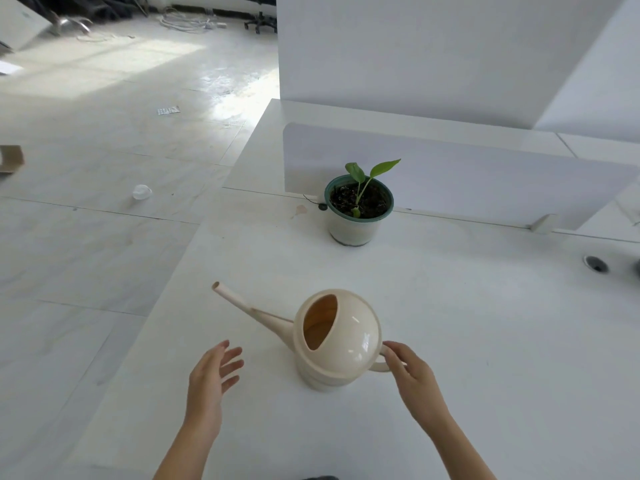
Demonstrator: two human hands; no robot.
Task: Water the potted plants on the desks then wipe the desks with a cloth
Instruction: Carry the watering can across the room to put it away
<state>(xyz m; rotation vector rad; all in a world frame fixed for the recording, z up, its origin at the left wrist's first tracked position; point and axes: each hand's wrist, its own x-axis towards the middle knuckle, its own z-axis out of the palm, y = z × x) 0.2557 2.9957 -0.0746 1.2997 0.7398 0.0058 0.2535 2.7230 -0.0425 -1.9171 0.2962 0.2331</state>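
So the cream plastic watering can (pixel 337 341) sits upright on the white desk (pixel 467 341), with the right hand (pixel 412 375) touching its loop handle but not clearly gripping, and the left hand (pixel 211 375) open with fingers spread, a bit apart off its left side. Its long spout points up and left, away from the small green-rimmed potted plant (pixel 358 206) standing farther back by the white divider panel (pixel 485 181), with bare desk between them.

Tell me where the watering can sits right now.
In the head view the watering can stands upright on the white desk, nearer the person than the potted plant, spout pointing left. The right hand touches its handle; the left hand is apart.
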